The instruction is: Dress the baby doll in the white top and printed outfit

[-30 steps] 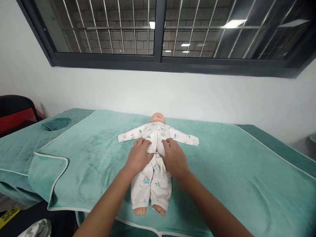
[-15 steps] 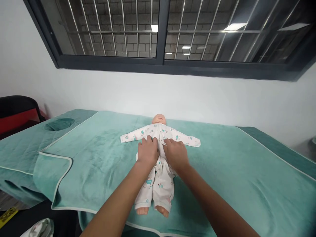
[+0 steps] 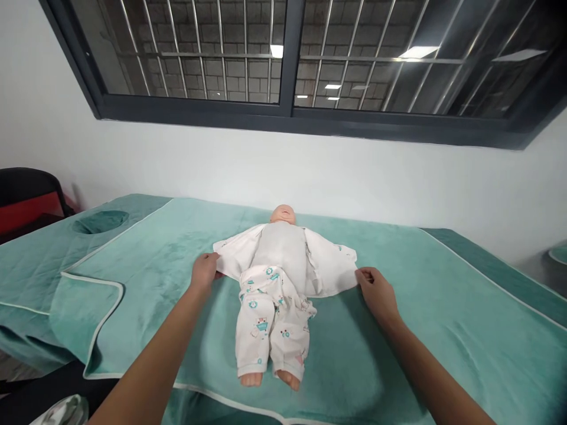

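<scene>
A baby doll (image 3: 283, 251) lies on its back on the green cover, head toward the wall and feet toward me. Its white patterned baby shirt (image 3: 331, 268) is spread open to both sides, baring the pale torso. My left hand (image 3: 205, 270) pinches the edge of the left front panel. On the other side my right hand (image 3: 374, 287) pinches the lower corner of the right panel, holding it out flat. Printed trousers (image 3: 272, 313) cover the doll's legs, with both bare feet showing below the cuffs.
A teal-green cover (image 3: 168, 307) with pale piping drapes the bed, which has a round face hole (image 3: 101, 222) at the left. Behind stands a white wall (image 3: 230, 165) under a barred window. A red and black chair (image 3: 31, 198) is at far left, and some bunched cloth (image 3: 64, 411) at lower left.
Both hands have moved apart from the doll's middle, drawing the shirt's two front panels outward. The torso, covered before, is now exposed.
</scene>
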`<state>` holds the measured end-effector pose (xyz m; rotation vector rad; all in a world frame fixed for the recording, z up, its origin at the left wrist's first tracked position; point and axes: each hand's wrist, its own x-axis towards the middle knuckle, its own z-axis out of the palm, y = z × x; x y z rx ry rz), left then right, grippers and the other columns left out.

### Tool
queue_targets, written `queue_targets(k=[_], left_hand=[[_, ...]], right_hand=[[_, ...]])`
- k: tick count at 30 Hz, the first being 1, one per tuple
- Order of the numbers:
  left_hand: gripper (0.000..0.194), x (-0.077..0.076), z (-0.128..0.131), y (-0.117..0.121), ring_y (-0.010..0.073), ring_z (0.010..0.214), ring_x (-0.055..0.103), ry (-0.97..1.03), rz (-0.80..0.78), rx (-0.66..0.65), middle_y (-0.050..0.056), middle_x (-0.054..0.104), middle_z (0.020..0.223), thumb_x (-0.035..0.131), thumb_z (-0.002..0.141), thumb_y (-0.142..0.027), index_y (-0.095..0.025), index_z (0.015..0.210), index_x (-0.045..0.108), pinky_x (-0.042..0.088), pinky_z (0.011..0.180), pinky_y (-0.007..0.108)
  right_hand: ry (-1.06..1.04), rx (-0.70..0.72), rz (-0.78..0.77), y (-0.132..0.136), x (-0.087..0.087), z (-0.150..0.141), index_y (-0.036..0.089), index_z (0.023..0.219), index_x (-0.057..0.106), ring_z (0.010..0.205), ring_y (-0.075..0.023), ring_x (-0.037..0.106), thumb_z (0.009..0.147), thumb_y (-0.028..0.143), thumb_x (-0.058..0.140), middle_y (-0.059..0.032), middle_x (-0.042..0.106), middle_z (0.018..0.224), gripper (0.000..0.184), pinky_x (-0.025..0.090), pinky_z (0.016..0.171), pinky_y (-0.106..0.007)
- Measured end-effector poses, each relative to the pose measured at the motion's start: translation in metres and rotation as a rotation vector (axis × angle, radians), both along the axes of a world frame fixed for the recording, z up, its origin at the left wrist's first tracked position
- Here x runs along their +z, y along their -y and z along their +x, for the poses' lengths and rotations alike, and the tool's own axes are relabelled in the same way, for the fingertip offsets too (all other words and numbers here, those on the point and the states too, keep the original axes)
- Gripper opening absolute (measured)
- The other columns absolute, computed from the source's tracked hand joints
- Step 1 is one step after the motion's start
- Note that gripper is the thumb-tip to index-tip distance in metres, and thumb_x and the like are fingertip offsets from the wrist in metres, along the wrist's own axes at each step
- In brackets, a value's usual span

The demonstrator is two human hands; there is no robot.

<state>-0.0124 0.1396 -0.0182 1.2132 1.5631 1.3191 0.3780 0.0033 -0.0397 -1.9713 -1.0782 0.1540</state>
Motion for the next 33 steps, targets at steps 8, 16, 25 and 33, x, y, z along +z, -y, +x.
queue_targets(k=[8, 16, 25, 33], left_hand=[[0.02, 0.007, 0.022, 0.035, 0.0241, 0.094, 0.061, -0.276, 0.119, -0.426, 0.005, 0.067, 0.095, 0.054, 0.075, -0.031, -0.021, 0.088, 0.065, 0.047, 0.087, 0.035], [0.022, 0.031, -0.002, 0.063, 0.0214, 0.094, 0.059, -0.235, -0.061, -1.002, 0.004, 0.067, 0.101, 0.059, 0.08, -0.033, -0.021, 0.095, 0.069, 0.046, 0.084, 0.03], [0.013, 0.044, -0.001, 0.069, 0.0201, 0.094, 0.054, -0.359, -0.038, -1.113, 0.002, 0.059, 0.1, 0.059, 0.078, -0.036, -0.024, 0.08, 0.06, 0.046, 0.086, 0.029], [0.021, 0.032, -0.005, 0.075, 0.0188, 0.089, 0.052, -0.328, -0.075, -1.055, 0.0, 0.059, 0.098, 0.066, 0.071, -0.029, -0.024, 0.091, 0.059, 0.043, 0.081, 0.029]], right_hand=[[0.03, 0.678, 0.04, -0.005, 0.024, -0.095, 0.022, 0.084, 0.063, 0.074, -0.0161, 0.057, 0.089, 0.032, 0.053, -0.0015, 0.064, 0.083, 0.015, 0.046, 0.069, -0.03], [0.068, 1.028, -0.092, 0.011, 0.04, -0.107, 0.021, 0.08, 0.057, 0.08, -0.0152, 0.053, 0.085, 0.031, 0.065, 0.001, 0.058, 0.085, 0.014, 0.043, 0.072, -0.028], [0.002, 0.975, -0.001, 0.011, 0.034, -0.101, 0.022, 0.077, 0.057, 0.084, -0.0174, 0.057, 0.088, 0.041, 0.064, -0.0018, 0.062, 0.09, 0.023, 0.045, 0.074, -0.03], [0.058, 0.848, -0.056, 0.017, 0.02, -0.101, 0.021, 0.074, 0.057, 0.073, -0.0148, 0.055, 0.087, 0.042, 0.064, 0.0013, 0.06, 0.078, 0.026, 0.042, 0.066, -0.028]])
